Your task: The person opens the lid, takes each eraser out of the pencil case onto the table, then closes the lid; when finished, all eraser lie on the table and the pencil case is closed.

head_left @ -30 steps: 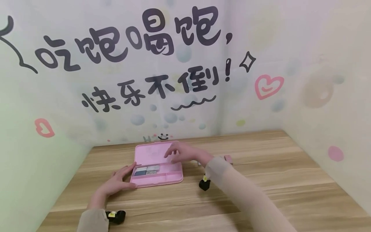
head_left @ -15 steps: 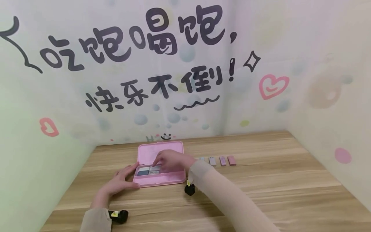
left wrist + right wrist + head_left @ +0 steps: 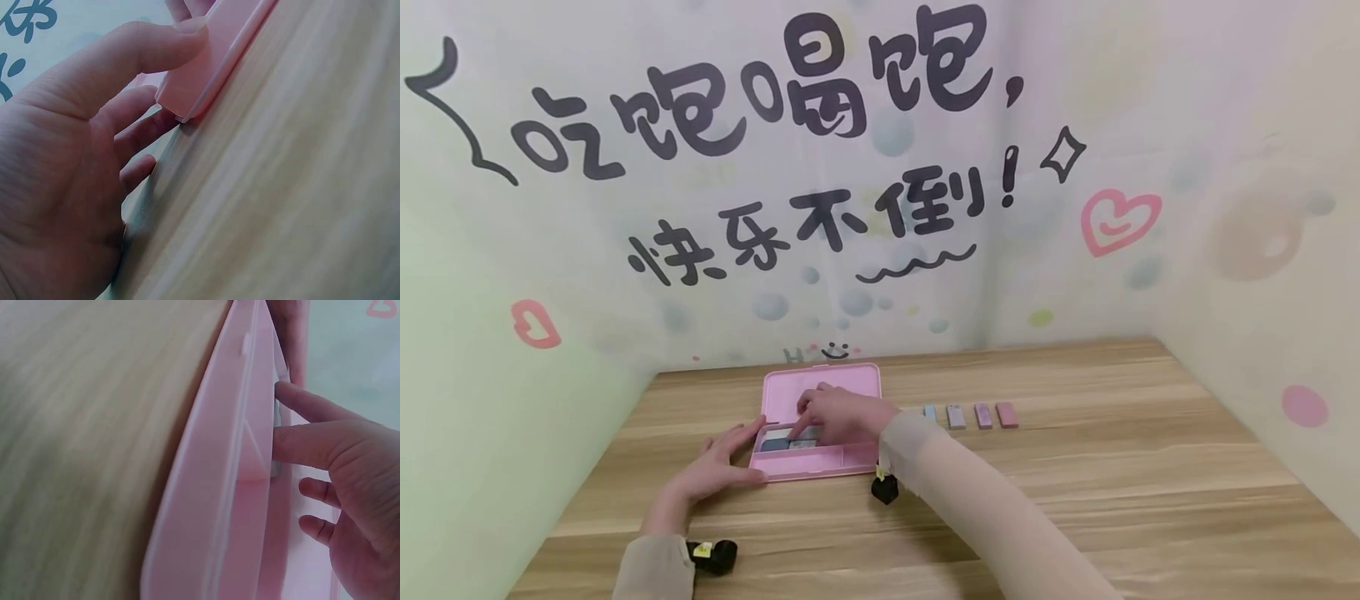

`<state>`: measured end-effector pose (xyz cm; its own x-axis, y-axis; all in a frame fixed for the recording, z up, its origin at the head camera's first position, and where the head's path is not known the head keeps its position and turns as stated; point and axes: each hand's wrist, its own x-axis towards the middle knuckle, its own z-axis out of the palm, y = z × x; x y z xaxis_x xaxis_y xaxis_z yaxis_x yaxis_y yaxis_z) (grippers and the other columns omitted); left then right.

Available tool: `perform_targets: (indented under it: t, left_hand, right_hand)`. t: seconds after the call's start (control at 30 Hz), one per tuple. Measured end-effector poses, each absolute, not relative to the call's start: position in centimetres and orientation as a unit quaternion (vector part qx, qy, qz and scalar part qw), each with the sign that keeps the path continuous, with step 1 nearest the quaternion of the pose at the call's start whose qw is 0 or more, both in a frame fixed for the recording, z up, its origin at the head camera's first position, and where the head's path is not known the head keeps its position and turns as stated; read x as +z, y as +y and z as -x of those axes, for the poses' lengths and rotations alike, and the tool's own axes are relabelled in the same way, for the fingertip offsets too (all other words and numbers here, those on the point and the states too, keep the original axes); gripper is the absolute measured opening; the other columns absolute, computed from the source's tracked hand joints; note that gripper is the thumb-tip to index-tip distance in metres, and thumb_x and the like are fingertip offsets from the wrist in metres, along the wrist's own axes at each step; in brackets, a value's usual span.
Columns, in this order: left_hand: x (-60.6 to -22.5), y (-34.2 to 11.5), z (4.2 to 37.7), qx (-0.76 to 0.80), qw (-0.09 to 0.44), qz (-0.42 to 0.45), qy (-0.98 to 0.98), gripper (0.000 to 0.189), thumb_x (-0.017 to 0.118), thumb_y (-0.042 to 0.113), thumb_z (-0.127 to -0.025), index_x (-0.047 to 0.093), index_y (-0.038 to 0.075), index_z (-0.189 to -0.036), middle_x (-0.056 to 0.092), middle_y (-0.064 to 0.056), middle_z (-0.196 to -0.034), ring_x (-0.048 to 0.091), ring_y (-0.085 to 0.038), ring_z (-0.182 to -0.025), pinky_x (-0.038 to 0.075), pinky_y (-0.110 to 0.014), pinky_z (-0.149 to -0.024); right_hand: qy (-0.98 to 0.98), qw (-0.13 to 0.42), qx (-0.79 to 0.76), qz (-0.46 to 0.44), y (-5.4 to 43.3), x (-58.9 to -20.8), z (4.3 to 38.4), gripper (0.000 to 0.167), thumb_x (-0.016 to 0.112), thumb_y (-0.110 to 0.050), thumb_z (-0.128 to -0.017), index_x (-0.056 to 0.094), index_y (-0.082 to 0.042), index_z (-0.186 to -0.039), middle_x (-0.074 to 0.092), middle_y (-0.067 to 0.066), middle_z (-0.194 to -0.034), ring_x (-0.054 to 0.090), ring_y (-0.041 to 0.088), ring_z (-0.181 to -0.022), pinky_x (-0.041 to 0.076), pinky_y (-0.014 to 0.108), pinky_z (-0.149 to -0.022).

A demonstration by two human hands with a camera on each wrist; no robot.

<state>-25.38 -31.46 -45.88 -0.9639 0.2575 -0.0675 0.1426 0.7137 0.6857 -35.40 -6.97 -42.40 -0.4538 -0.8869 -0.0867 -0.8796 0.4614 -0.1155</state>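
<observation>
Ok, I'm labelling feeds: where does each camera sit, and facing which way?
Head: on the head, facing forward and down at table and open pink case; left hand, right hand and sleeves show.
Left wrist: on that wrist, facing the case's corner; left hand large, right hand at top edge.
Right wrist: on that wrist, facing along the case; right hand large, left hand partly beyond.
Both wrist views share case and table.

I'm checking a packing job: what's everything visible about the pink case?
The pink case is a shallow, round-cornered rectangle that looks like smooth plastic, with a small tab on its front edge. It lies flat on the wooden table, its lid open toward the wall. Inside are compartments, with small blocks toward the back. The left hand holds its left end; the right hand reaches inside, contact with the case unclear.
</observation>
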Motion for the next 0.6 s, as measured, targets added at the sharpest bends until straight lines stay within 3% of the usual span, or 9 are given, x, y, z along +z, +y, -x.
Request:
perform_targets:
  t: [0.23,0.6]
  left_hand:
    - [-45.94,-31.39,25.43,0.359,0.076,-0.115,0.923,0.094,0.077,0.040,-0.079,0.027,0.013,-0.154,0.025,-0.027,-0.154,0.010,-0.048,-0.142,-0.008,-0.068,-0.107]
    - [-45.71,-31.26,25.38,0.357,0.074,-0.114,0.924,0.093,0.077,0.039,-0.079,0.028,0.013,-0.154,0.025,-0.026,-0.154,0.009,-0.047,-0.142,-0.009,-0.068,-0.107]
  right_hand:
    - [0.848,0.063,0.003,0.525,-6.92,-42.41,35.31,0.046,0.062,-0.016,-0.093,0.060,-0.047,-0.127,0.047,-0.003,-0.137,0.042,0.015,-0.114,0.039,0.028,-0.095]
    - [0.846,0.066,-0.016,0.529,-6.61,-42.40,35.42,0.045,0.065,-0.011,-0.090,0.066,-0.045,-0.120,0.047,-0.003,-0.139,0.041,0.015,-0.121,0.038,0.033,-0.100]
